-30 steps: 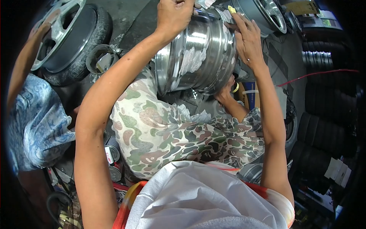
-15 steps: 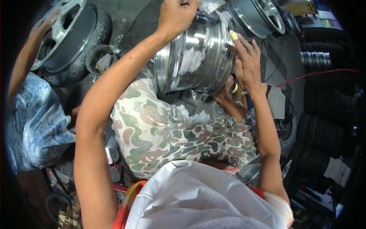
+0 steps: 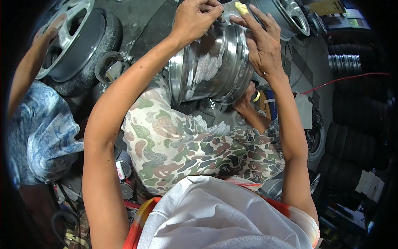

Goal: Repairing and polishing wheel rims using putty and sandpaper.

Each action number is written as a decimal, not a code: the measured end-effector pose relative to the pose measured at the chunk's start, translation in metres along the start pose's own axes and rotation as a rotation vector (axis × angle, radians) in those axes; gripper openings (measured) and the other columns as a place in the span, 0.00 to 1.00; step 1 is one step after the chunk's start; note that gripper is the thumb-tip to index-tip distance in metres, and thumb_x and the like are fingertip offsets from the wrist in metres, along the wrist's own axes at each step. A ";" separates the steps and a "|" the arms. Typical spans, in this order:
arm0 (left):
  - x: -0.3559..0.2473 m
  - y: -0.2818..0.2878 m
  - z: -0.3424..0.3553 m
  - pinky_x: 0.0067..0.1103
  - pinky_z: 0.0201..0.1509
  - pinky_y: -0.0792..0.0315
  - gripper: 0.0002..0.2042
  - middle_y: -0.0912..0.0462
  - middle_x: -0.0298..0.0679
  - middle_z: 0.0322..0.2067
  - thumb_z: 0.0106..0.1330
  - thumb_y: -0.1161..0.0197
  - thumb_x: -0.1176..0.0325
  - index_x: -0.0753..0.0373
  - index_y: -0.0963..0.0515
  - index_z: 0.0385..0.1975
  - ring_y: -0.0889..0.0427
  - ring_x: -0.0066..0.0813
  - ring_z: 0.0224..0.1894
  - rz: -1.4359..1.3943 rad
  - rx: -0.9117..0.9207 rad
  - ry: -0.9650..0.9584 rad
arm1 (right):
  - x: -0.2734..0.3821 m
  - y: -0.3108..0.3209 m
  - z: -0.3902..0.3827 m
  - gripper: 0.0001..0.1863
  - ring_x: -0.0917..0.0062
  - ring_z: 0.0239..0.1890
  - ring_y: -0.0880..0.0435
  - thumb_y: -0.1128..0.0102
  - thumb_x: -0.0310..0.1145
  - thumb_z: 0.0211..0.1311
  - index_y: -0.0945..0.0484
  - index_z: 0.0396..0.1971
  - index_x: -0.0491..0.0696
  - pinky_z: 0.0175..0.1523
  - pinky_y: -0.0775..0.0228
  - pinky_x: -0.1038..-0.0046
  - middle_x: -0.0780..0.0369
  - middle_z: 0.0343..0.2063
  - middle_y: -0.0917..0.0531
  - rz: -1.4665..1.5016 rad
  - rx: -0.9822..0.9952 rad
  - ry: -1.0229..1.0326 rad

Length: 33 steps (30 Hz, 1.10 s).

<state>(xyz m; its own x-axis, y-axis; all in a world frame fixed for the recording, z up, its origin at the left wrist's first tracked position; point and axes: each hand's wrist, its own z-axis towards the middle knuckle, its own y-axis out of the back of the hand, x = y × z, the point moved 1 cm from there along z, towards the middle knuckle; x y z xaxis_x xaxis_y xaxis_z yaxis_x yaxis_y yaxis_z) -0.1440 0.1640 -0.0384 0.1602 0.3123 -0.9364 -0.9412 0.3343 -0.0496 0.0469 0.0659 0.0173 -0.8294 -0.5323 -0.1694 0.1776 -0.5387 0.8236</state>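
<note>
A shiny metal wheel rim [image 3: 217,76] stands in front of my camouflage-clad lap, its barrel smeared with whitish paste [image 3: 208,66]. My left hand [image 3: 197,18] is closed at the rim's far end, fingertips pinched against a piece of clear plastic film [image 3: 230,9]. Just right of it, my right hand [image 3: 264,47] is open, its fingers stretched over the rim's upper right edge. Something yellow [image 3: 241,7] covers one fingertip of that hand, by the film. I cannot tell whether it is a wrap or a soft paste.
At left, another person's arm [image 3: 25,70] reaches to a wheel rim [image 3: 78,50] resting on a tyre [image 3: 112,37]. A round tub [image 3: 111,66] stands near it. Another rim [image 3: 286,16] lies behind my right hand. A red hose [image 3: 344,79] crosses the right side, near stacked tyres [image 3: 348,108].
My right hand has moved up and left along the rim, bringing its yellow-covered fingertip beside the plastic film and my left hand. My left hand has shifted slightly right.
</note>
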 end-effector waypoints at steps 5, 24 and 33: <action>0.004 0.005 -0.004 0.18 0.27 0.29 0.09 0.15 0.35 0.23 0.69 0.35 0.66 0.67 0.19 0.34 0.23 0.15 0.23 -0.050 -0.027 0.099 | 0.008 0.007 -0.009 0.28 0.68 0.60 0.25 0.50 0.23 0.66 0.29 0.67 0.47 0.70 0.44 0.62 0.68 0.43 0.09 0.179 0.036 -0.186; 0.014 0.000 0.003 0.18 0.26 0.30 0.08 0.17 0.32 0.21 0.69 0.36 0.67 0.66 0.19 0.33 0.25 0.14 0.21 -0.083 -0.077 0.013 | 0.017 0.022 -0.074 0.30 0.65 0.70 0.30 0.46 0.25 0.60 0.25 0.65 0.51 0.77 0.51 0.50 0.65 0.51 0.13 0.077 0.236 -0.131; 0.015 -0.003 0.002 0.18 0.25 0.30 0.08 0.16 0.33 0.22 0.69 0.36 0.67 0.65 0.19 0.33 0.25 0.13 0.21 -0.033 -0.085 0.003 | -0.007 -0.001 -0.053 0.29 0.66 0.69 0.29 0.49 0.24 0.63 0.26 0.66 0.50 0.76 0.50 0.50 0.62 0.50 0.13 -0.010 0.163 -0.144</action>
<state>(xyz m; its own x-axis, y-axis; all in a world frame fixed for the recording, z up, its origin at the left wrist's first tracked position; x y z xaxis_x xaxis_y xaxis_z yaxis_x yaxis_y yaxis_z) -0.1384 0.1697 -0.0520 0.1904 0.2997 -0.9348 -0.9574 0.2674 -0.1093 0.0806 0.0349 -0.0111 -0.8998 -0.4225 -0.1091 0.0903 -0.4248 0.9008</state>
